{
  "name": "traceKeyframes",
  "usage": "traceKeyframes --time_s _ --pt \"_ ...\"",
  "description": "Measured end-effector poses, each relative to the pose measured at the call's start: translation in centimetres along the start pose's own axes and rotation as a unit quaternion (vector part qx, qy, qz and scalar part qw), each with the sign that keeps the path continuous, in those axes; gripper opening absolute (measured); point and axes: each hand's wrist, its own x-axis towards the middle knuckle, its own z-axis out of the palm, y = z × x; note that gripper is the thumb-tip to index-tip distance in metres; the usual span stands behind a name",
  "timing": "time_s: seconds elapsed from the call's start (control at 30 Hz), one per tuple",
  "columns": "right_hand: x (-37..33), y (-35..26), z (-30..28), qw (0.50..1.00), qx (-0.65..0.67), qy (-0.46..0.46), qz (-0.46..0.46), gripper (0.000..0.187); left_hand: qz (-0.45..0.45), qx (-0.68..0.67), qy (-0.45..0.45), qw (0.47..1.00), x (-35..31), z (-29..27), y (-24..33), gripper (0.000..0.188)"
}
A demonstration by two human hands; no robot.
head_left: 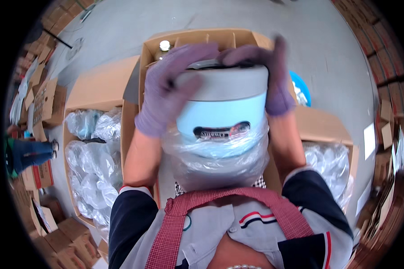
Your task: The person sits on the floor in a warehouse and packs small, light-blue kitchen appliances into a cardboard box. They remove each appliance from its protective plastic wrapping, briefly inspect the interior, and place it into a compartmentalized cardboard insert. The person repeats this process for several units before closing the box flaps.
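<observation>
A round light blue container [220,110] with a wide grey band at its top stands close to my chest. A dark oval label is on its front. Clear plastic wrap [217,163] is bunched around its lower half. My left hand [166,87], in a purple glove and partly blurred, curves around the container's upper left side. At the upper right edge, my right hand [271,74], also in a purple glove, has its fingers bent over the top rim and its palm against the side. The container's top is mostly hidden behind the hands.
Beyond the container is an open divided carton [197,36] with a white-capped bottle [164,46] inside. Open cartons of plastic-wrapped items [94,168] flank me. A blue tub [302,87] sits at right. A person [29,152] stands far left. Stacked cartons [393,85] line the sides.
</observation>
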Motion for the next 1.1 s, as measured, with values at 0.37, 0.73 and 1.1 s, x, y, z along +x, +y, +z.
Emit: traceKeyframes --time_s 0.37,0.73,1.1 --pt "-0.5 -2.9 -0.9 0.918 -0.337 -0.182 -0.102 0.054 -0.055 -0.143 0.040 0.987 -1.9 -0.5 2.0 0.025" --pt "-10.1 -15.8 6.7 0.712 -0.664 -0.222 0.055 0.036 0.256 0.097 0.132 0.953 -3.5 5.4 16.9 0.041" --pt "-12.8 -18.2 7.3 0.298 -0.682 -0.469 -0.476 0.030 0.304 0.031 0.086 0.948 -6.1 4.2 19.6 0.033"
